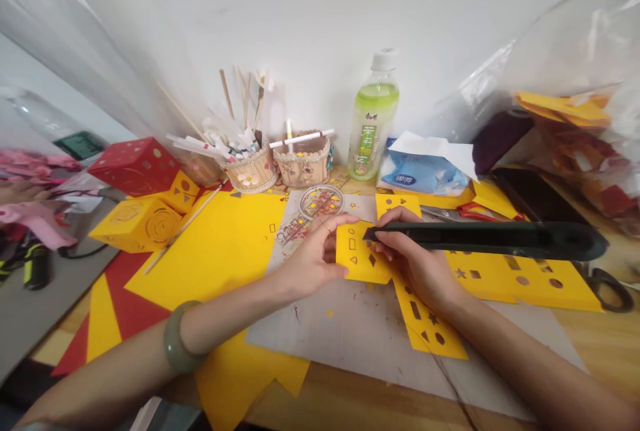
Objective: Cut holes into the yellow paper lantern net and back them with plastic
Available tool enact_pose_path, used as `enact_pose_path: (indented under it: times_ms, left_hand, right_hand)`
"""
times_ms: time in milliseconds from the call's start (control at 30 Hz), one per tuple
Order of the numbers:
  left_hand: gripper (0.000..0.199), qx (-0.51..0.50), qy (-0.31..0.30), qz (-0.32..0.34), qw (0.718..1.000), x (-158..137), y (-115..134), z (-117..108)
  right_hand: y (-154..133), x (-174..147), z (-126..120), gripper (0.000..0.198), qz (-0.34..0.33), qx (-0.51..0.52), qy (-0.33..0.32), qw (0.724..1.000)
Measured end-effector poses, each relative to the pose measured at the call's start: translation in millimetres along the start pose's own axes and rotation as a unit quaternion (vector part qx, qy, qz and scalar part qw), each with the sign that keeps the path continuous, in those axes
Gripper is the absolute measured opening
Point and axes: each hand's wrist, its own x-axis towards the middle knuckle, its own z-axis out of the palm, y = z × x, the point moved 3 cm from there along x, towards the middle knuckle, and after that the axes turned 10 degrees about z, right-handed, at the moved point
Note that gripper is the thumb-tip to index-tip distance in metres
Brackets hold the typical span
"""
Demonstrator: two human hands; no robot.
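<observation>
My left hand (313,261) grips the left edge of a small yellow card (361,269) between thumb and fingers, above a grey mat. Outlined shapes run down the card's left side, and a diamond-shaped hole lies right of them. My right hand (413,258) is closed around a black utility knife (480,236), whose dark pointed blade is at the card's upper right. Some right-hand fingers are hidden behind the card. Below it lies a yellow strip (431,326) with cut-out shapes, partly under my right forearm.
A round dish of scraps (321,202) sits behind my hands. Farther back stand two decorated baskets (250,172), a green drink bottle (374,124) and a tissue pack (425,168). Red-handled scissors (475,211) lie right. Yellow sheets (220,251), boxes (137,221) and a pink glue gun (37,221) are left.
</observation>
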Motion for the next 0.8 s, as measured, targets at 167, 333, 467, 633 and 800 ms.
enact_pose_path:
  times_ms: [167, 333, 467, 633, 800]
  left_hand:
    - [0.055, 0.011, -0.008, 0.004, 1.0, 1.1, -2.0, 2.3]
    - [0.054, 0.096, 0.031, 0.04, 0.994, 0.2, -4.6, 2.5]
    - [0.051, 0.184, 0.066, 0.049, 0.979, -0.7, -8.5, 3.8]
    - [0.038, 0.211, 0.084, 0.085, 0.97, -1.6, -6.5, 2.3]
    - [0.033, 0.267, 0.075, 0.085, 0.957, -5.2, -4.7, -7.0]
  right_hand:
    - [-2.8, 0.4, 0.7, 0.009, -0.005, 0.026, 0.012, 1.0]
    - [-2.0, 0.8, 1.8, 0.009, -0.01, 0.03, 0.007, 0.999]
    - [0.1, 1.6, 2.2, 0.008, -0.019, 0.022, -0.001, 1.0]
    - [1.1, 2.4, 1.4, 0.007, -0.023, 0.016, -0.006, 1.0]
    - [1.0, 2.3, 0.4, 0.006, -0.024, -0.008, -0.004, 1.0]
